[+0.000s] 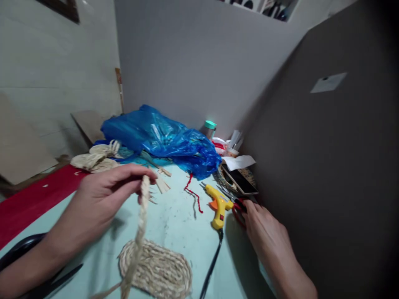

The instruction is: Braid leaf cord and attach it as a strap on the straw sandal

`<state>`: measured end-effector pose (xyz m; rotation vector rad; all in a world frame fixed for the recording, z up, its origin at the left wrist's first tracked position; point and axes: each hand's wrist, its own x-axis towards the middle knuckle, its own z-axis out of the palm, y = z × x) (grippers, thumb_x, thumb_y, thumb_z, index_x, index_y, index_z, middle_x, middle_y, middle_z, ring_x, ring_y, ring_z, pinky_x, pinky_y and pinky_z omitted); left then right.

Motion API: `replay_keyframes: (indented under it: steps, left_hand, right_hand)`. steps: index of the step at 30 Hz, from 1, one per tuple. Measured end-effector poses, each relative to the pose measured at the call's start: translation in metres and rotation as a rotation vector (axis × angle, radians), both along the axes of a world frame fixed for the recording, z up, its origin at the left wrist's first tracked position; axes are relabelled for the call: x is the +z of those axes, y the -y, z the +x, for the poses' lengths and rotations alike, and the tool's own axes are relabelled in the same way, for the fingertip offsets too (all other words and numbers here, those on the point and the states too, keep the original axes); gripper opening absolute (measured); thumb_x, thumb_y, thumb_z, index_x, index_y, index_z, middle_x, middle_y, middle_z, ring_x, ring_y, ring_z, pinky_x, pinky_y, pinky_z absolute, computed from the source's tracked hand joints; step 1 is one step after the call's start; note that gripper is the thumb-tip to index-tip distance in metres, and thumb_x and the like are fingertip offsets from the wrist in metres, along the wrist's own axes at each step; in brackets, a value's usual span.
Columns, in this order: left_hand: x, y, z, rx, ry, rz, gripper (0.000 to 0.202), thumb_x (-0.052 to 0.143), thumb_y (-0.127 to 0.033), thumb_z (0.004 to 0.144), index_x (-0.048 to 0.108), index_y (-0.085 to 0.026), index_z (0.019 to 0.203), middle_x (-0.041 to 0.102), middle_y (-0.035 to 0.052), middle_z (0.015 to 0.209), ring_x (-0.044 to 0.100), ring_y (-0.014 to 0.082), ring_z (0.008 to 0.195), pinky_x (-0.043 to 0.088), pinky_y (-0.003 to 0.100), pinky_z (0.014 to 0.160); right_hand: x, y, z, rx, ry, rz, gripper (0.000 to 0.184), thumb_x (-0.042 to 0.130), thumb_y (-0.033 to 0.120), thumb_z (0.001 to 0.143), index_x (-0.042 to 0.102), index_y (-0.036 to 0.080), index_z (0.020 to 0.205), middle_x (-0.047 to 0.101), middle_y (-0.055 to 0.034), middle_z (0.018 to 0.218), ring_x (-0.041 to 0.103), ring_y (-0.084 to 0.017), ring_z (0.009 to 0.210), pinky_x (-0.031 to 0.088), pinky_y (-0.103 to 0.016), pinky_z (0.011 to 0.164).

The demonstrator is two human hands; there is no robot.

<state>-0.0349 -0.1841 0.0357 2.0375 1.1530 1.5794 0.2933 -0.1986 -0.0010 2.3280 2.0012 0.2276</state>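
My left hand pinches the end of a pale braided straw cord, which hangs down towards the bottom edge. Below it an oval mat of coiled braid lies flat on the table, partly behind the cord. My right hand is closed at the red-handled scissors, its fingertips on the handles; the blades point away to the upper left. Just left of the scissors a yellow glue gun lies on its side, its black cable running towards me.
A big blue plastic bag covers the back of the table. Braided bundles sit at its left. A red twisted string lies mid-table. A phone rests on a basket at the right, by a dark partition. Black scissors lie by my left forearm.
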Motion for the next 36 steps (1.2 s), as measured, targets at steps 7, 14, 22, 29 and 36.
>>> replay_keyframes:
  steps: [7,14,22,29,36]
  left_hand:
    - [-0.004,0.002,0.005,-0.067,0.015,-0.094,0.016,0.058,-0.013,0.085,0.071,-0.020,0.092,0.078,0.0005,0.084,0.074,0.0150,0.066,0.060,0.021,0.060]
    - [-0.010,-0.001,0.003,-0.117,0.075,-0.018,0.020,0.064,-0.009,0.083,0.073,-0.025,0.091,0.077,-0.0034,0.085,0.074,0.0141,0.071,0.062,0.021,0.064]
    - [-0.012,0.002,-0.004,-0.048,0.020,0.175,0.022,0.066,-0.006,0.085,0.077,-0.024,0.088,0.079,-0.0036,0.088,0.073,0.0113,0.084,0.059,0.020,0.081]
    - [-0.009,0.005,0.001,0.036,-0.050,0.208,0.017,0.066,-0.007,0.085,0.075,-0.020,0.087,0.078,-0.0031,0.083,0.072,0.0096,0.079,0.058,0.016,0.073]
    - [-0.022,0.011,0.005,-0.016,0.182,0.066,0.022,0.063,-0.002,0.086,0.072,-0.019,0.096,0.077,-0.0039,0.087,0.074,0.0100,0.078,0.062,0.018,0.075]
  right_hand:
    - [-0.031,-0.005,0.014,0.081,0.178,0.006,0.026,0.043,0.003,0.093,0.063,0.013,0.107,0.071,-0.0130,0.103,0.066,-0.030,0.101,0.049,-0.038,0.079]
    - [-0.033,-0.010,0.020,0.087,0.175,0.028,0.025,0.044,0.004,0.091,0.064,0.012,0.105,0.070,-0.0135,0.100,0.067,-0.028,0.096,0.051,-0.035,0.077]
    - [-0.045,0.001,0.047,0.229,-0.092,0.266,0.023,0.043,0.023,0.087,0.064,0.016,0.092,0.070,-0.0148,0.093,0.069,-0.028,0.083,0.056,-0.040,0.073]
    - [-0.015,0.033,0.030,0.301,-0.527,0.137,0.028,0.053,0.043,0.091,0.061,0.024,0.109,0.074,-0.0071,0.098,0.073,-0.020,0.080,0.059,-0.024,0.066]
    - [-0.015,0.036,-0.001,0.540,-0.420,0.281,0.048,0.050,0.026,0.095,0.041,0.021,0.142,0.065,-0.0017,0.082,0.067,-0.013,0.063,0.054,-0.018,0.057]
